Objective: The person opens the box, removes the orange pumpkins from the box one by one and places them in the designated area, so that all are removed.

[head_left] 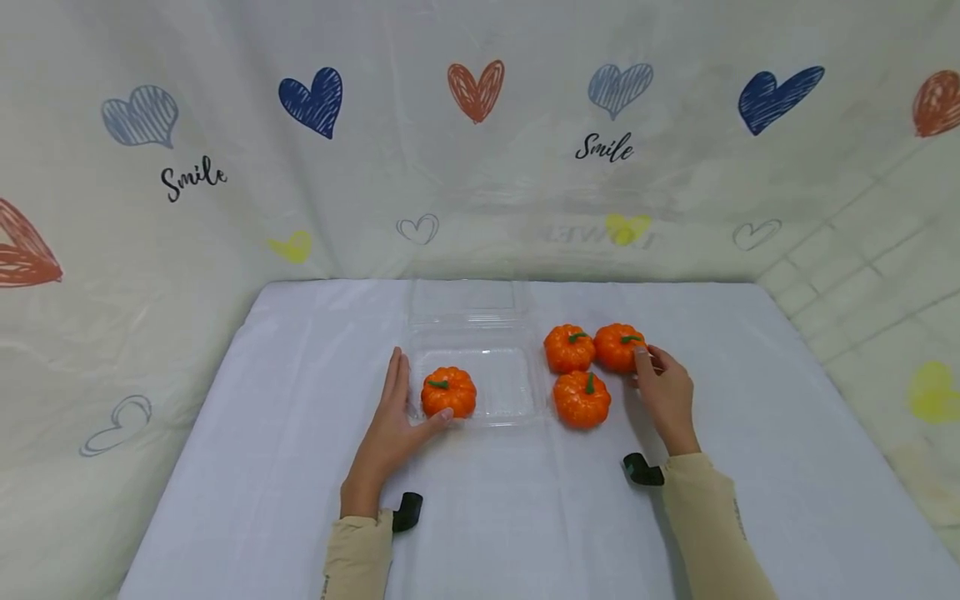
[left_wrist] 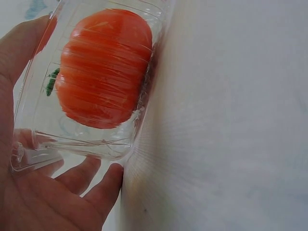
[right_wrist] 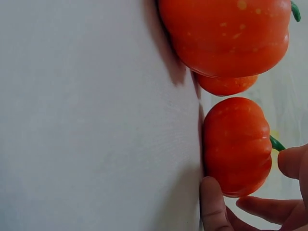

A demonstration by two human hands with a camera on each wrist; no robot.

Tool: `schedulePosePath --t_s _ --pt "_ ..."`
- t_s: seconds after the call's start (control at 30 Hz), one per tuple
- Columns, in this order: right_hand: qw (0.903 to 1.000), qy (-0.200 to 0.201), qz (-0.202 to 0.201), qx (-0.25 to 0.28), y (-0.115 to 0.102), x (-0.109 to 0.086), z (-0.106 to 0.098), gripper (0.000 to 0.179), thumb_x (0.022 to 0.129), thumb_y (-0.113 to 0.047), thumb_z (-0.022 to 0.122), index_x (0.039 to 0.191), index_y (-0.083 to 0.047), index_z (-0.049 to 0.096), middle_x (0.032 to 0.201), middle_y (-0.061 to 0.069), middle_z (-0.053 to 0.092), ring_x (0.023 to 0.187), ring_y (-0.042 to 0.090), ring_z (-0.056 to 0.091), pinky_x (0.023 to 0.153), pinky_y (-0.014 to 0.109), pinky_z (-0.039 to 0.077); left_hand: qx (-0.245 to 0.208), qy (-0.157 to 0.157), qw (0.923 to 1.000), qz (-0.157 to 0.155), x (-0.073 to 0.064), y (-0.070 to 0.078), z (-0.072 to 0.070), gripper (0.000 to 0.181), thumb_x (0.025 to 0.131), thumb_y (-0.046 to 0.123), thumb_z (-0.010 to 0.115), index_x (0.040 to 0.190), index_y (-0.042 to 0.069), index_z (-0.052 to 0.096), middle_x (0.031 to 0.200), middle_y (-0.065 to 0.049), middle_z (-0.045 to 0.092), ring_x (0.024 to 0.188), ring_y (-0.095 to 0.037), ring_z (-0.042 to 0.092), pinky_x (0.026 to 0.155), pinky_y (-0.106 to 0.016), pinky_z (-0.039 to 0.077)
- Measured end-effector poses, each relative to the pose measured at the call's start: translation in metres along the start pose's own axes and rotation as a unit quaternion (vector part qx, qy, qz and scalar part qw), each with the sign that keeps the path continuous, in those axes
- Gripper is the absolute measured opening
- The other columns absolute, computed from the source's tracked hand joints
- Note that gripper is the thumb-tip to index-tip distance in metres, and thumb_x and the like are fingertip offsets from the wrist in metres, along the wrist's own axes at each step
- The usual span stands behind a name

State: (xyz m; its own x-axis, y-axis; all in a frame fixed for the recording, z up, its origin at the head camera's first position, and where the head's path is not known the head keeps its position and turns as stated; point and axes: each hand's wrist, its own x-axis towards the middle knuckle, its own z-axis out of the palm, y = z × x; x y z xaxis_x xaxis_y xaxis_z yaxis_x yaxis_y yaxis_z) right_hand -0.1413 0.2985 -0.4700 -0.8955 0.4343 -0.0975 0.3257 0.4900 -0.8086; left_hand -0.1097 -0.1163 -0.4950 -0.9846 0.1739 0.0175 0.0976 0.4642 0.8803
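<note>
A hinged clear plastic container lies with its lid folded back. One orange toy pumpkin with a green stem sits in its left half. My left hand is spread around the front left corner, fingers along the left side and thumb at the front edge by the pumpkin. Right of the container are three more toy pumpkins: back left, front and back right. My right hand is at the back right one, fingertips right at its side and thumb near its stem.
A white cloth covers the table. Behind it hangs a pale curtain printed with hearts and words. A dark wrist device shows at the left sleeve and another at the right.
</note>
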Motion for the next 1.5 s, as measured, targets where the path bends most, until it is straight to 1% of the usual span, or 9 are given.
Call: schedulePosePath --t_s 0.23,0.33,0.43,0.5,0.83,1.1,1.27,1.37,1.5 --pt "0.9996 -0.009 0.022 0.012 -0.004 -0.006 -0.003 0.072 0.112 -0.048 0.041 0.165 0.001 0.036 0.156 0.028 0.048 0.126 0.039 0.062 0.078 0.015 0.055 -0.001 -0.001 1.0 -0.001 0.0 0.0 0.002 0.121 0.091 0.061 0.078 0.173 0.01 0.004 0.179 0.009 -0.01 0.164 -0.026 0.004 0.127 -0.055 0.021" --pt "0.9998 0.009 0.017 0.008 -0.007 -0.01 -0.005 0.068 0.113 -0.043 0.042 0.165 0.0 0.038 0.157 0.029 0.045 0.132 0.041 0.058 0.096 0.036 0.059 0.0 -0.001 1.0 -0.001 -0.001 0.0 0.002 0.121 0.091 0.061 0.078 0.173 0.01 0.004 0.179 0.009 -0.01 0.164 -0.026 0.004 0.127 -0.056 0.021" --pt "0.9996 0.028 0.003 0.006 -0.01 -0.014 -0.006 0.065 0.112 -0.04 0.043 0.164 0.0 0.039 0.159 0.029 0.043 0.138 0.044 0.052 0.111 0.056 0.049 0.001 0.0 1.0 -0.001 -0.001 0.001 0.001 0.121 0.091 0.061 0.078 0.173 0.011 0.004 0.178 0.01 -0.01 0.164 -0.025 0.004 0.127 -0.056 0.021" --pt "0.9992 0.036 -0.009 0.013 -0.013 -0.017 -0.006 0.064 0.112 -0.039 0.044 0.164 0.0 0.04 0.16 0.028 0.042 0.142 0.044 0.047 0.115 0.06 0.044 0.002 0.0 1.0 -0.001 -0.001 0.001 0.001 0.121 0.091 0.061 0.078 0.173 0.012 0.003 0.178 0.011 -0.01 0.164 -0.025 0.004 0.127 -0.056 0.021" --pt "0.9942 0.01 -0.041 0.099 -0.048 -0.038 -0.009 0.062 0.113 -0.04 0.046 0.168 -0.013 0.038 0.172 0.006 0.034 0.158 0.029 0.03 0.126 0.051 0.029 0.003 0.003 1.0 -0.002 0.0 0.001 0.001 0.121 0.091 0.061 0.078 0.173 0.011 0.005 0.179 0.009 -0.009 0.164 -0.026 0.005 0.126 -0.057 0.023" --pt "0.9854 -0.034 -0.063 0.154 -0.077 -0.058 0.004 0.06 0.113 -0.036 0.048 0.17 -0.019 0.035 0.174 0.001 0.032 0.158 0.029 0.031 0.124 0.051 0.033 0.001 0.001 1.0 -0.009 -0.001 0.002 0.003 0.121 0.091 0.061 0.078 0.173 0.012 0.004 0.178 0.012 -0.009 0.164 -0.025 0.007 0.126 -0.055 0.023" --pt "0.9711 -0.093 -0.1 0.196 -0.093 -0.074 0.017 0.06 0.113 -0.032 0.053 0.169 -0.018 0.036 0.172 -0.003 0.034 0.159 0.018 0.027 0.124 0.039 0.032 0.0 0.002 1.0 -0.008 -0.001 0.002 0.003 0.122 0.09 0.062 0.078 0.174 0.014 0.004 0.177 0.015 -0.01 0.164 -0.024 0.008 0.126 -0.053 0.024" --pt "0.9588 -0.126 -0.127 0.221 -0.1 -0.082 0.031 0.059 0.112 -0.025 0.057 0.168 -0.014 0.039 0.17 -0.002 0.037 0.156 0.018 0.034 0.121 0.029 0.036 0.0 0.004 1.0 -0.007 -0.001 0.002 0.002 0.122 0.09 0.063 0.078 0.174 0.014 0.004 0.177 0.016 -0.01 0.164 -0.023 0.008 0.126 -0.053 0.025" --pt "0.9467 -0.165 -0.164 0.223 -0.107 -0.091 0.055 0.06 0.11 -0.02 0.061 0.166 -0.011 0.041 0.17 0.001 0.037 0.154 0.025 0.039 0.12 0.034 0.038 0.002 0.007 1.0 -0.005 -0.001 0.002 0.001 0.121 0.09 0.063 0.078 0.174 0.014 0.005 0.178 0.014 -0.009 0.164 -0.023 0.007 0.126 -0.055 0.024"
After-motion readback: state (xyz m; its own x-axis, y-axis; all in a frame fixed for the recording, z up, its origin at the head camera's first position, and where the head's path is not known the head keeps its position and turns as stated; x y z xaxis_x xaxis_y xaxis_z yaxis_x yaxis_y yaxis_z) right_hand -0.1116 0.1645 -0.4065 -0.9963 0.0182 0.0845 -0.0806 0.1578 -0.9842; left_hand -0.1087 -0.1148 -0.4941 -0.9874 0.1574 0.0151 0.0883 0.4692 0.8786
